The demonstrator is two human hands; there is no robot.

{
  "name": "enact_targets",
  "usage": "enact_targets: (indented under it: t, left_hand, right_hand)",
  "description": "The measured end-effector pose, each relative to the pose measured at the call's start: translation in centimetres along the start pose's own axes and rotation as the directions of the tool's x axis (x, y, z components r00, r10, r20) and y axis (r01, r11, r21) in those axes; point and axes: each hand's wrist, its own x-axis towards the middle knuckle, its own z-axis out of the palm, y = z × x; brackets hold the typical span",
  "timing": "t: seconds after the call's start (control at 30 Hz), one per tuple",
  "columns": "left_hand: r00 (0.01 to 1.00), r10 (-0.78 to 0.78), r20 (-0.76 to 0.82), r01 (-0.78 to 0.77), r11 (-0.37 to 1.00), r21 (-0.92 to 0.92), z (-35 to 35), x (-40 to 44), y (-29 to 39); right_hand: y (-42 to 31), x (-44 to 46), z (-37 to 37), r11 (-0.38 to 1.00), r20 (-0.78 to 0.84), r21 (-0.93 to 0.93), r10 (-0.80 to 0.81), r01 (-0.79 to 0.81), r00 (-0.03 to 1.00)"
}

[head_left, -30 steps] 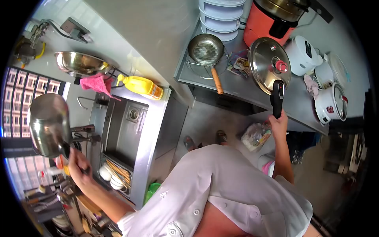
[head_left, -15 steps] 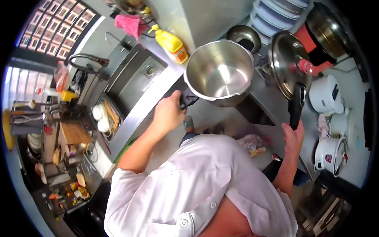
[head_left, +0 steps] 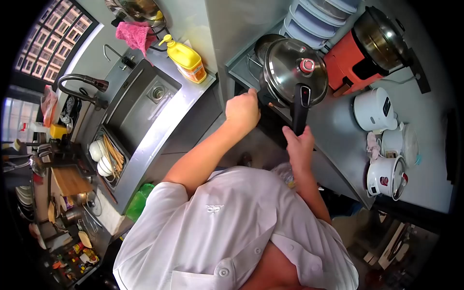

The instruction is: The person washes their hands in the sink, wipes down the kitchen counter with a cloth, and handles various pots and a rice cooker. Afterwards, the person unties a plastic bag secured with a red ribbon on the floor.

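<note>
My left hand [head_left: 243, 112] is closed round the short black handle of a steel pressure cooker pot [head_left: 266, 86], most of which is hidden under the lid. Over the pot's mouth lies the shiny pressure cooker lid [head_left: 282, 65], with a red knob at its centre. My right hand [head_left: 299, 145] grips the lid's long black handle [head_left: 300, 110], which points back toward me. The lid handle and pot handle stand at different angles. Whether the lid is seated on the rim I cannot tell.
A sink [head_left: 145, 104] with a yellow pump bottle [head_left: 186, 59] beside it is at left. On the right counter stand a red appliance with a steel pot [head_left: 382, 36], a white rice cooker [head_left: 371, 110] and a small white pot [head_left: 379, 178]. Behind is a stacked rack [head_left: 309, 24].
The lid has moved left from beside the pot to over it, covering the open inside. My right hand moved left with it. The pot and my left hand shifted toward the right counter.
</note>
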Motion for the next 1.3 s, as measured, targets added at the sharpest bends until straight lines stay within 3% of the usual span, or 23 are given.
enact_targets:
  t: [0.1,0.2,0.3,0.4,0.8,1.0,1.1,1.27,1.3]
  left_hand:
    - [1.000,-0.011,0.004,0.011,0.997,-0.073,1.0,0.8,0.2]
    - [0.999,-0.014,0.043,0.019,0.994,-0.108,0.9,1.2,0.2]
    - [0.998,-0.011,0.060,0.019,0.990,-0.141,0.9,1.3,-0.2]
    - [1.000,0.003,0.026,0.002,0.986,-0.168,1.1,1.4,-0.8]
    - [0.997,0.079,-0.019,-0.081,0.984,-0.161,0.6,2.8,-2.2]
    - [0.997,0.068,-0.041,-0.074,0.984,-0.160,0.5,3.7,-2.5]
    - [0.999,0.045,-0.003,-0.045,0.985,-0.167,0.3,3.4,-2.4]
    - [1.000,0.021,0.001,-0.020,0.987,-0.157,0.7,3.8,-3.0]
    - [1.000,0.000,-0.008,-0.002,0.989,-0.145,0.5,3.9,-3.2]
  right_hand:
    - [1.2,0.4,2.0,0.978,-0.078,-0.193,-0.091,0.074,0.993]
    - [0.9,0.3,2.8,0.985,-0.111,-0.154,-0.091,0.074,0.990]
    - [-1.1,-1.1,3.6,0.994,-0.040,0.040,0.099,-0.098,0.994]
    - [-0.9,-1.3,4.7,0.988,-0.066,0.131,0.091,-0.082,0.994]
    - [-1.0,0.8,6.6,0.988,-0.060,0.110,0.112,-0.105,0.992]
    - [-1.9,0.8,6.1,0.978,0.037,0.049,0.199,-0.201,0.979]
    - [-2.7,0.5,8.0,0.978,0.176,-0.010,0.209,-0.210,0.962]
    - [-2.4,1.0,8.4,0.971,0.244,-0.006,0.233,-0.239,0.941]
    - [-2.6,1.1,8.4,0.963,0.287,0.065,0.233,-0.262,0.929]
